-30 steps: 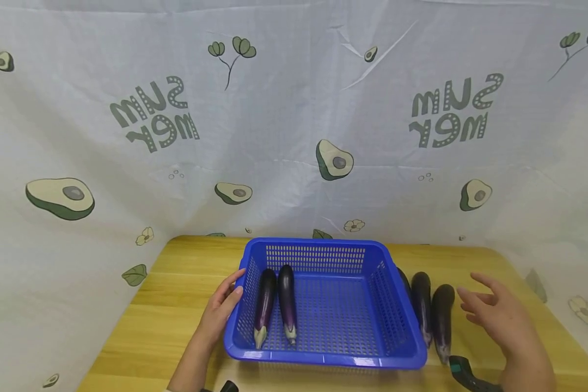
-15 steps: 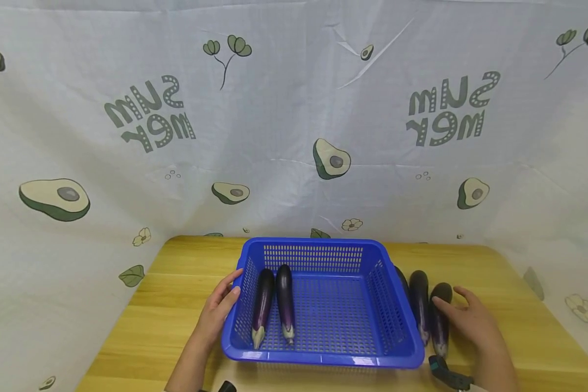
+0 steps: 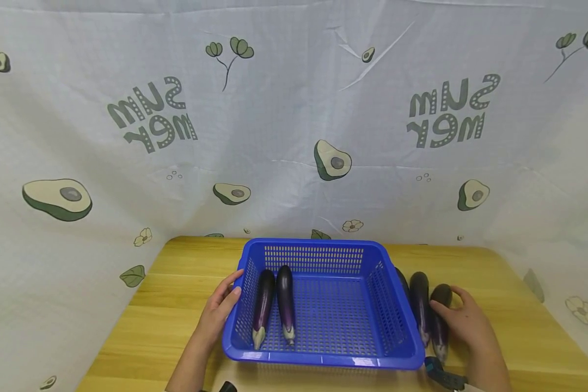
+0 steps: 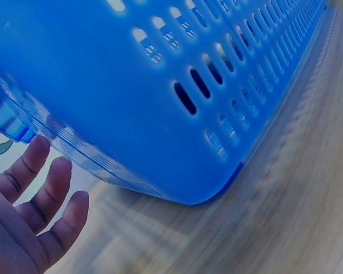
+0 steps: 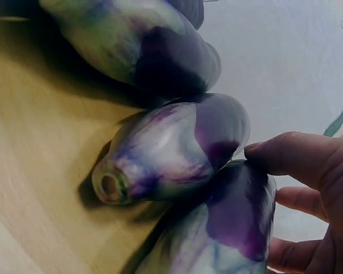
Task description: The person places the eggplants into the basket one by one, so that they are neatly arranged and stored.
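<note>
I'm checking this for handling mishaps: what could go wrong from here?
The outer eggplant looks smooth and could slip from the right grip. The neighbouring eggplant lies close beside it and may get nudged. The left grip touches only one side of the blue basket, so a bump opposite might shift it.

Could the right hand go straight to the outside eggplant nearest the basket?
Probably not: two other eggplants lie between that eggplant and the right hand, and the basket partly hides it.

"sum/mer" lettering (image 3: 153, 115), mirrored, on pale bkgd cloth (image 3: 274, 98), 2 lines, once L, again R
</note>
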Demonstrator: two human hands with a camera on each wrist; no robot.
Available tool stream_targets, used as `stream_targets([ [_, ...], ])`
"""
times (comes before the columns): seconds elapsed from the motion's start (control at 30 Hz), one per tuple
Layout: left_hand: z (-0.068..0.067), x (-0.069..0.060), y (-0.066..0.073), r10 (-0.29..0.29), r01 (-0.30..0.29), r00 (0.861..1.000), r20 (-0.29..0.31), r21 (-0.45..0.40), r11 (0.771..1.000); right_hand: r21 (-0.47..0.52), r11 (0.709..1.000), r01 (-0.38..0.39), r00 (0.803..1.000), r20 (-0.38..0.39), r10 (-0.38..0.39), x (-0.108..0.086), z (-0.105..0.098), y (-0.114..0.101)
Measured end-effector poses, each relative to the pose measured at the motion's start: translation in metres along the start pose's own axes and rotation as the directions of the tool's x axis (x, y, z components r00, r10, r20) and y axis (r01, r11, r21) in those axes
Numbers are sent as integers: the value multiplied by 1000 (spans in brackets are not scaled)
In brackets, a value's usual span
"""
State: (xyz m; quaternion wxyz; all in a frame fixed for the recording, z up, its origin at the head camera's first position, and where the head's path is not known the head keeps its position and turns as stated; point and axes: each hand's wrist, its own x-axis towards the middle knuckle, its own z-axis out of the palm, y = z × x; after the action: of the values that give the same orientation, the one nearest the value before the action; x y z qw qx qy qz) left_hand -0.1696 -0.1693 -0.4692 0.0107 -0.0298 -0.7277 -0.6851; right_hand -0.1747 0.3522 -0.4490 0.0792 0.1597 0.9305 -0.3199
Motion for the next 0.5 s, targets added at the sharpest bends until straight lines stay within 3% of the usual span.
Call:
stream_targets([
  [0.4, -1, 0, -1, -14, 14, 1000, -10, 7, 1000, 14, 1000, -21, 1000, -21, 21, -6, -5, -2],
  [0.5, -1, 0, -1, -16, 16, 1000, -12, 15, 1000, 63, 998, -7, 1000, -16, 8, -11, -10, -4],
])
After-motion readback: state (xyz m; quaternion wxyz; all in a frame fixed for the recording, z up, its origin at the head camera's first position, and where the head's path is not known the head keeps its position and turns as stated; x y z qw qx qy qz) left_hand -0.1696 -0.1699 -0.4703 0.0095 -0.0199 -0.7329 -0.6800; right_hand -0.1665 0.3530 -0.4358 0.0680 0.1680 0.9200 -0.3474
